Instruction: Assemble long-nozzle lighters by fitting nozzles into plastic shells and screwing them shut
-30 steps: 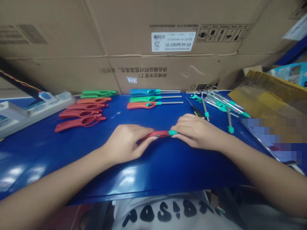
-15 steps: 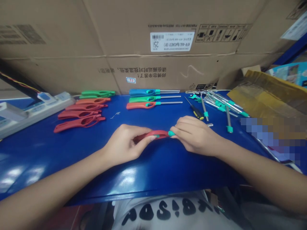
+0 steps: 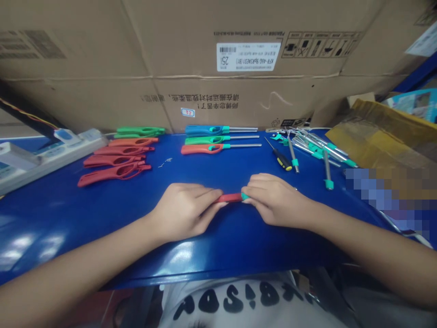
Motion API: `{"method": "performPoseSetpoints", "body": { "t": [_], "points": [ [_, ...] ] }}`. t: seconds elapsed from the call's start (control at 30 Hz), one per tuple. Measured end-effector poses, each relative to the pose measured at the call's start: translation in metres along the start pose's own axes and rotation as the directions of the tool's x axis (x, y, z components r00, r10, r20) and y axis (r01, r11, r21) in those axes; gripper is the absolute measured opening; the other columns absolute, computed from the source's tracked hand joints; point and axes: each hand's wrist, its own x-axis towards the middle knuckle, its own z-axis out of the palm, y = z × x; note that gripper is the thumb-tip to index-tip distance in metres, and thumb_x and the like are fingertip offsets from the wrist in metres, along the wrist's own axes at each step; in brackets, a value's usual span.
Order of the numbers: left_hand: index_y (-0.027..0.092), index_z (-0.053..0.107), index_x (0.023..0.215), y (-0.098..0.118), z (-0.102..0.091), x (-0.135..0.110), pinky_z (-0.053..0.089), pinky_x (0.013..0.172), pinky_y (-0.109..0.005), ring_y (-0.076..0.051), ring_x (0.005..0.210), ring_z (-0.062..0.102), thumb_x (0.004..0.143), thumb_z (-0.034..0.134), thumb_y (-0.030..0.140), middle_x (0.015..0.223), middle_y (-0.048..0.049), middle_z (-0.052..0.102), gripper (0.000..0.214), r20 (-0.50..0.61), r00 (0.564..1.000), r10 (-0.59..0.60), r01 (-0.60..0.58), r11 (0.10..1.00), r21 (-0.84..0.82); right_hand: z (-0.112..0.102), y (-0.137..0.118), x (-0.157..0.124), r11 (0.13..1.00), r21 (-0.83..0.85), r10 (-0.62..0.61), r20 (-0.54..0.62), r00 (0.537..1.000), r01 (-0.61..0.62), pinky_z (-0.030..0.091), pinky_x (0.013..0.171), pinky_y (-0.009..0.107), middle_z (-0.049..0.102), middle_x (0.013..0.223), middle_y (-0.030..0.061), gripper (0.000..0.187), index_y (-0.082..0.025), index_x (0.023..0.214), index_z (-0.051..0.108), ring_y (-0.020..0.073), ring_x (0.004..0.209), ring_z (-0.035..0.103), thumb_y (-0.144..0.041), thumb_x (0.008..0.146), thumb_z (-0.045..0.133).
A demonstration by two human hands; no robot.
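Note:
My left hand point(image 3: 187, 209) is closed around a red lighter handle point(image 3: 230, 197), held low over the blue table, with only its front part showing. My right hand point(image 3: 278, 200) pinches the turquoise collar point(image 3: 245, 196) of a lighter nozzle, right against the front end of the handle. The rest of the nozzle is hidden by the fingers. Beyond the hands, three lighters with metal nozzles lie in a row: a blue one point(image 3: 205, 130), a green one point(image 3: 205, 140) and an orange one point(image 3: 200, 149).
Red lighter handles point(image 3: 105, 176) and green ones point(image 3: 136, 132) lie at the left beside a white power strip point(image 3: 51, 159). Several loose metal nozzles point(image 3: 327, 171) and a black-yellow screwdriver point(image 3: 282, 159) are at the right. A large cardboard box point(image 3: 119, 59) stands behind.
The red handle has turned in my left hand, so it now shows a narrow edge and its opening is no longer visible. Both hands have come slightly lower.

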Motion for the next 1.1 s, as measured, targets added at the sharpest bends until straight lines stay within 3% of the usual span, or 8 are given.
{"method": "performPoseSetpoints", "body": {
  "t": [0.17,0.27,0.43,0.53,0.63,0.77,0.87,1.1],
  "points": [
    [0.012,0.070,0.099,-0.009,0.007,-0.003,0.054,0.058,-0.031,-0.019,0.066,0.073,0.096,0.062,0.026,0.089,-0.0052,0.079,0.016,-0.030,0.991,0.132,-0.129,0.989,0.074,0.003,0.001,0.000,0.982,0.166,0.081,0.087,0.993,-0.094,0.041,0.069,0.031,0.056,0.066,0.0024,0.026,-0.014,0.078,0.064,0.0163,0.067,0.049,-0.018,0.099,0.050],
    [0.012,0.069,0.102,-0.012,0.008,-0.003,0.054,0.059,-0.030,-0.019,0.067,0.073,0.096,0.063,0.025,0.093,-0.0053,0.080,0.016,-0.036,0.986,0.161,-0.157,0.983,0.099,0.006,0.003,0.001,0.976,0.186,0.106,0.073,0.992,-0.118,0.042,0.069,0.031,0.060,0.069,0.0033,0.024,-0.015,0.079,0.065,0.0170,0.068,0.051,-0.019,0.099,0.051],
    [0.018,0.070,0.115,-0.017,0.009,0.001,0.058,0.078,-0.032,-0.020,0.089,0.074,0.098,0.060,0.037,0.106,-0.0052,0.078,0.027,0.073,0.996,-0.043,0.041,0.999,0.021,0.007,0.015,0.004,0.973,0.136,0.187,0.004,0.982,-0.186,0.047,0.077,0.034,0.070,0.085,0.0075,0.015,-0.015,0.096,0.069,0.0209,0.081,0.059,-0.022,0.097,0.056],
    [0.021,0.063,0.131,-0.023,0.010,0.003,0.057,0.088,-0.035,-0.024,0.105,0.070,0.095,0.061,0.048,0.120,-0.0085,0.073,0.045,0.169,0.971,-0.170,0.179,0.983,-0.038,0.004,0.028,0.003,0.961,0.106,0.259,-0.009,0.966,-0.256,0.049,0.082,0.036,0.071,0.092,0.0086,0.012,-0.016,0.099,0.068,0.0230,0.090,0.062,-0.024,0.096,0.059],
    [0.021,0.061,0.135,-0.028,0.009,0.003,0.057,0.091,-0.041,-0.027,0.108,0.067,0.093,0.064,0.048,0.123,-0.0103,0.071,0.050,0.243,0.936,-0.253,0.265,0.964,-0.019,-0.003,0.039,-0.001,0.949,0.015,0.312,0.071,0.947,-0.314,0.048,0.080,0.037,0.069,0.095,0.0089,0.010,-0.017,0.097,0.065,0.0249,0.092,0.061,-0.025,0.093,0.062],
    [0.019,0.067,0.126,-0.031,0.003,0.003,0.055,0.096,-0.044,-0.029,0.111,0.064,0.091,0.066,0.044,0.121,-0.0101,0.070,0.044,0.301,0.912,-0.278,0.295,0.955,-0.011,-0.016,0.049,-0.005,0.940,-0.082,0.342,0.171,0.924,-0.333,0.048,0.079,0.039,0.066,0.099,0.0096,0.013,-0.018,0.099,0.064,0.0264,0.093,0.059,-0.028,0.091,0.063],
    [0.018,0.068,0.123,-0.032,0.000,0.004,0.054,0.097,-0.043,-0.028,0.111,0.064,0.092,0.064,0.039,0.118,-0.0101,0.069,0.038,0.313,0.905,-0.287,0.316,0.948,-0.046,-0.019,0.048,-0.005,0.950,-0.024,0.311,0.156,0.937,-0.312,0.048,0.083,0.039,0.065,0.103,0.0092,0.016,-0.018,0.104,0.065,0.0257,0.098,0.059,-0.026,0.089,0.064],
    [0.017,0.072,0.116,-0.035,0.006,0.005,0.055,0.088,-0.038,-0.023,0.098,0.067,0.092,0.064,0.034,0.108,-0.0090,0.071,0.030,0.297,0.897,-0.326,0.396,0.892,-0.219,0.005,0.032,0.004,0.948,0.161,0.268,0.056,0.962,-0.274,0.047,0.091,0.042,0.067,0.108,0.0091,0.034,-0.020,0.112,0.067,0.0246,0.102,0.058,-0.046,0.091,0.068]
  ]
}}
